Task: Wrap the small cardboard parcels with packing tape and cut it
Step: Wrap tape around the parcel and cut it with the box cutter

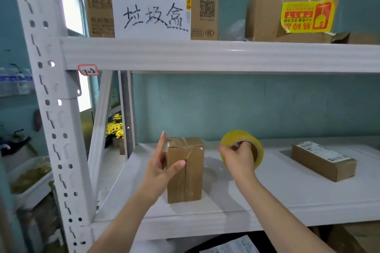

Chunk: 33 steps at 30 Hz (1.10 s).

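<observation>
White metal shelving is filling the view, and its lower white shelf board [287, 197] is serving as the workbench. Nearest, the left hand [159, 167] is steadying the small upright brown cardboard parcel [193, 172], which is standing on the board. Its thumb is pressing the front seam and its forefinger is pointing straight up beside the left edge. It seems to be bracing rather than clasping, though the other fingers are hidden behind the box. Just right of the parcel, the right hand [238, 158] is clutching the yellow roll of packing tape [240, 136], fingers hooked into its core. Glossy strips are already crossing the parcel's top and front, so wrapping looks well underway; the cutting is still waiting. Farther right, a second flat brown labelled cardboard parcel [320, 166] is lying apparently untaped. Beyond, a teal wall [226, 104] is backing the shelf.
</observation>
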Motion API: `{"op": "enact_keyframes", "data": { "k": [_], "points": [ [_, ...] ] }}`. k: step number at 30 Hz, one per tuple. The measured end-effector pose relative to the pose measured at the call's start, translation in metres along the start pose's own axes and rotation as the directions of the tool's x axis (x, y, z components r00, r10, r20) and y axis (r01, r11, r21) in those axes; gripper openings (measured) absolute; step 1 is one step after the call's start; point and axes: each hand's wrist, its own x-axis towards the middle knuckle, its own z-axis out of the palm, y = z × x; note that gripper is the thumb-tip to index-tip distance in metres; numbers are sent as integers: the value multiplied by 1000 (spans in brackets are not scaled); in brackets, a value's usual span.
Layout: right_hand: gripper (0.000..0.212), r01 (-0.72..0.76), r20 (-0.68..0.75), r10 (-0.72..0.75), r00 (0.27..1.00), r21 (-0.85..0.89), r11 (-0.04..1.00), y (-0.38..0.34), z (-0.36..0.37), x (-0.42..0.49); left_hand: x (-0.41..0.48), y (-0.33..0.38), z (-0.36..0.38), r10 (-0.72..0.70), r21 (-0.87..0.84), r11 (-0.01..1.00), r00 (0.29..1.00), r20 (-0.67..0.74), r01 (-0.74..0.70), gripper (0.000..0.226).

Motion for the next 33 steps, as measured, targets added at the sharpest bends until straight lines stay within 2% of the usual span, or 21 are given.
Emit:
{"op": "enact_keyframes", "data": {
  "k": [4, 7, 8, 10, 11, 14, 17, 19, 21, 22, 24, 25, 26, 27, 28, 29, 30, 31, 32, 33],
  "points": [
    [21, 7, -4, -7, 1000, -49, 999, 4, 5, -2, -1, 13, -3, -13, 185, 983, 992, 127, -11, 78],
    [28, -24, 21, 26, 999, -92, 996, 4, 7, -7, 2, 33, -11, -62, 419, 908, 980, 190, -24, 59],
    [30, -28, 27, 31, 999, -103, 994, 5, 8, -7, 4, 41, -15, -56, 531, 846, 979, 195, -57, 56],
    [32, -27, 35, 31, 999, -129, 991, 6, 10, -10, 13, 58, -17, -35, 786, 598, 975, 221, -157, 70],
    [33, -20, 36, 25, 999, -138, 990, 5, 11, -11, 17, 69, -14, -26, 860, 474, 974, 225, -186, 80],
    [38, -11, 32, 16, 999, -160, 987, 4, 14, -12, 34, 97, 11, -21, 923, 246, 951, 310, -295, 95],
    [38, 34, 49, -26, 998, -181, 983, -1, 17, -17, 49, 99, 37, -238, 921, 108, 890, 389, -374, 94],
    [36, 80, 64, -69, 996, -187, 979, -4, 17, -20, 55, 94, 38, -347, 925, 142, 857, 381, -353, 85],
    [33, 44, 23, -42, 999, -108, 993, -11, 12, -19, 59, 89, 25, -361, 902, 335, 847, 391, -273, 77],
    [26, -54, -6, 55, 998, 53, 997, -18, 8, -16, 60, 87, 18, -344, 870, 435, 849, 401, -235, 75],
    [19, -304, 19, 316, 948, 333, 893, -29, 0, -9, 56, 83, 8, -284, 805, 556, 863, 419, -208, 74],
    [25, -374, 24, 405, 914, 438, 818, -34, -2, -5, 54, 82, 8, -250, 777, 593, 871, 424, -208, 74],
    [31, -366, -25, 422, 906, 453, 813, -36, -1, -3, 50, 81, 10, -213, 744, 635, 878, 428, -209, 74],
    [35, -275, -143, 352, 925, 386, 880, -35, 0, -2, 47, 80, 12, -175, 704, 681, 889, 423, -201, 75],
    [35, -142, -265, 207, 942, 244, 959, -33, -1, 1, 45, 80, 13, -134, 653, 734, 903, 409, -187, 74],
    [33, -23, -322, 47, 946, 76, 997, -33, -6, 2, 43, 79, 11, -102, 602, 781, 917, 386, -167, 74],
    [31, 59, -313, -71, 947, -49, 997, -31, -12, 5, 42, 78, 8, -84, 564, 812, 927, 365, -149, 74],
    [32, 107, -277, -131, 952, -101, 989, -30, -19, 8, 40, 76, 3, -77, 543, 828, 932, 354, -138, 74],
    [34, 142, -246, -163, 955, -99, 985, -30, -25, 9, 37, 74, -1, -71, 524, 842, 937, 342, -128, 74],
    [33, 118, -228, -122, 966, -32, 993, -34, -31, 11, 34, 71, -4, -49, 493, 861, 947, 317, -121, 74]
  ]
}}
